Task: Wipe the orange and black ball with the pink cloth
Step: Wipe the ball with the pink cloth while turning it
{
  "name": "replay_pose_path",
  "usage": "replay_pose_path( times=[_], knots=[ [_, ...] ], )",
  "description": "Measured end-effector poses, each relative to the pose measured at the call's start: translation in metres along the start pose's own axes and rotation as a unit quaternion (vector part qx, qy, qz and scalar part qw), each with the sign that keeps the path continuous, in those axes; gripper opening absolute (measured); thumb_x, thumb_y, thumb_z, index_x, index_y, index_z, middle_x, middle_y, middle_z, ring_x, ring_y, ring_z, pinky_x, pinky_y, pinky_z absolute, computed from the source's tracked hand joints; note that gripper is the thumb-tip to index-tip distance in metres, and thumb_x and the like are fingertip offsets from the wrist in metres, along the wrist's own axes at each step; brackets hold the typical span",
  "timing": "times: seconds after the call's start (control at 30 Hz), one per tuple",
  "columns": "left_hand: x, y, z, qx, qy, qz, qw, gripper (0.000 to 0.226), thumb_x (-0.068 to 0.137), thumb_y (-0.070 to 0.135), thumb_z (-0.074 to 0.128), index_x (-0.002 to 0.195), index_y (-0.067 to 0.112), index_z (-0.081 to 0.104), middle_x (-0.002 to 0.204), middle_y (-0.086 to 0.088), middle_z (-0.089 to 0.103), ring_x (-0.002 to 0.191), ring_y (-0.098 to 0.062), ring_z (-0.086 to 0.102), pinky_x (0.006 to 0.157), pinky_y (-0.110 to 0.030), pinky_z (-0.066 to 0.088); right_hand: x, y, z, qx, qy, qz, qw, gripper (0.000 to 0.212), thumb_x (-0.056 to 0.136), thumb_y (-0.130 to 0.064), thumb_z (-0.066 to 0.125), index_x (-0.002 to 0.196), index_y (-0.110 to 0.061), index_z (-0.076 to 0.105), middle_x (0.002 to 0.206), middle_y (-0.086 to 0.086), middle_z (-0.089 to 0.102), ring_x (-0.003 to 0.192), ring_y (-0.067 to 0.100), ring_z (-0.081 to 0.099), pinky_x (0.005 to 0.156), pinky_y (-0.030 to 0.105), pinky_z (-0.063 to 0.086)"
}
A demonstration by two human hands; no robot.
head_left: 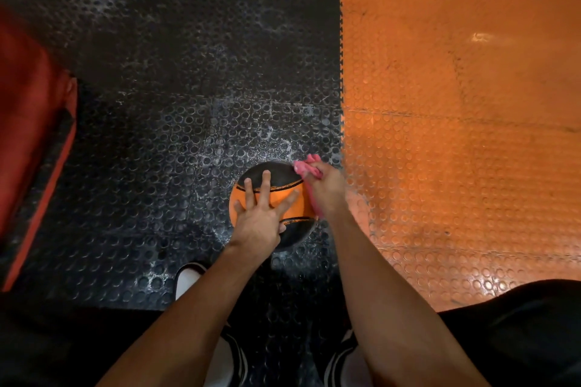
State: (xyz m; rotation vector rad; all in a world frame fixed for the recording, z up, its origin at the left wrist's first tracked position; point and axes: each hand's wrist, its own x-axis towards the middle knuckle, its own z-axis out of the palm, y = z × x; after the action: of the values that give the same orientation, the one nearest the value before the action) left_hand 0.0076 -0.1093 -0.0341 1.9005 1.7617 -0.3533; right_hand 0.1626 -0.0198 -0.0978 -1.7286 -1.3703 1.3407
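The fingers (263, 183) of the left hand (256, 223) are spread straight and pressed flat on the top of the orange and black ball (284, 201), while the fingers of the right hand (325, 188) are curled round the pink cloth (306, 168), which is bunched at their far tips and trails down along the ball's right flank. The ball is found directly beneath the left fingers and just left of the right ones, resting on the black studded floor mat (157, 135).

The wiping step appears to be under way on the ball's far right shoulder. It would be done best if the ball is kept pinned by the flat left fingers so that it cannot roll, and the cloth is drawn in overlapping strokes along the curve, not dabbed. The cloth looks tightly wadded, though blur makes this uncertain; a flatter fold would give more contact. The ball would need to be turned by the left fingers between strokes so that the underside and the dark panels are reached.

Beyond the right fingers, the orange studded mat (456, 135) is joined to the black one by a toothed seam. Whitish dust is scattered on the black mat beyond the ball and could be picked up again if the ball is rolled through it. Nearer than the fingers, shoes (188, 279) are seen.
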Motion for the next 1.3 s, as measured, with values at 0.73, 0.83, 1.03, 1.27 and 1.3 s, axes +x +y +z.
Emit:
replay_pose_path(
  times=[0.73,0.83,1.03,1.27,1.3],
  knots=[
    [0.001,0.014,0.01,0.073,-0.013,0.042,0.996,0.084,0.098,0.02,0.059,0.157,0.05,0.007,0.159,-0.012,-0.041,0.144,-0.054,-0.031,0.116,-0.076,0.01,0.025,-0.033,0.006,-0.178,-0.078,-0.093,0.976,0.022,0.09,-0.045,0.079,0.102,-0.027,0.083,0.13,-0.004,0.073,0.128,-0.001,0.059,0.105,0.025,0.05],
    [0.0,0.018,0.01,0.076,-0.012,0.04,0.996,0.085,0.098,0.017,0.058,0.158,0.05,0.007,0.16,-0.013,-0.04,0.145,-0.054,-0.031,0.116,-0.075,0.009,0.035,-0.038,0.01,-0.213,-0.098,-0.093,0.968,0.023,0.09,-0.049,0.077,0.097,-0.028,0.083,0.129,-0.007,0.073,0.128,0.005,0.062,0.107,0.032,0.051],
    [0.005,0.022,0.013,0.066,0.001,0.055,0.996,0.091,0.097,0.023,0.064,0.156,0.053,0.002,0.161,-0.013,-0.039,0.145,-0.055,-0.029,0.114,-0.078,0.008,-0.006,-0.008,-0.036,-0.12,-0.021,-0.013,0.992,0.02,0.097,-0.036,0.073,0.103,-0.019,0.081,0.127,-0.008,0.073,0.105,0.005,0.068,0.09,0.015,0.053],
    [-0.001,0.03,0.024,0.132,0.032,0.102,0.985,0.08,0.099,0.018,0.055,0.162,0.036,0.008,0.164,-0.017,-0.03,0.143,-0.06,-0.026,0.11,-0.082,0.004,0.02,-0.046,-0.018,-0.152,-0.094,-0.047,0.983,0.004,0.087,-0.028,0.082,0.086,-0.032,0.083,0.125,-0.016,0.07,0.123,-0.006,0.058,0.107,0.02,0.047],
    [-0.001,0.029,0.024,0.134,0.028,0.105,0.985,0.082,0.099,0.019,0.055,0.162,0.035,0.004,0.163,-0.017,-0.031,0.143,-0.06,-0.028,0.11,-0.082,0.002,0.027,-0.052,-0.008,-0.177,-0.125,-0.061,0.974,0.006,0.086,-0.022,0.083,0.088,-0.027,0.084,0.124,-0.01,0.074,0.122,-0.006,0.058,0.107,0.018,0.047]
  ],
)
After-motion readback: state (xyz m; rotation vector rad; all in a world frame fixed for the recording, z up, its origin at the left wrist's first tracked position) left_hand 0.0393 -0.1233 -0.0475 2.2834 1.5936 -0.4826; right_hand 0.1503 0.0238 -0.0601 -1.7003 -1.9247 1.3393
